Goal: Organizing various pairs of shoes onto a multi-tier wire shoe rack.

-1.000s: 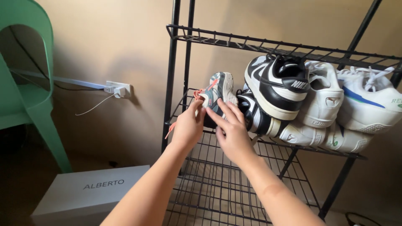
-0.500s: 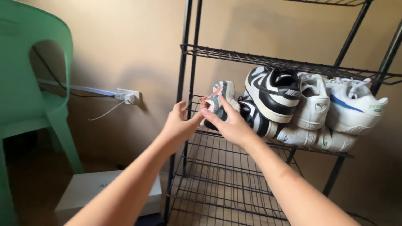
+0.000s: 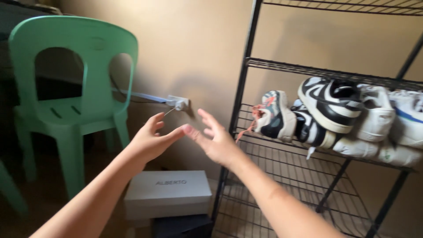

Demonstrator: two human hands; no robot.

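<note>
Head view: the left hand (image 3: pixel 152 141) is spread loosely, fingers slightly curled, gripping nothing; the right hand (image 3: pixel 214 140) is likewise spread, palm turned leftward, fingers fanned apart, holding nothing; the thumb tip of the right hand meets or nearly meets the left fingertips, and motion blur makes it impossible to tell whether they touch; both hands hang in the air to the left of the black wire rack (image 3: pixel 240 101), clear of it; the nearest shoe, a grey, teal and white sneaker (image 3: pixel 275 115) with orange laces, stands on the rack's middle shelf at its left end, just beside the right hand but apart from it; to its right lie black-and-white sneakers (image 3: pixel 330 101) and white sneakers (image 3: pixel 374 115), smeared and cut off at the frame's right edge; both forearms reach forward from the bottom of the frame, converging toward the middle; a green plastic chair (image 3: pixel 75 70) stands at left; a pale shoebox (image 3: pixel 167 191) sits on the floor below the hands, stacked on a dark box only partly visible.
</note>
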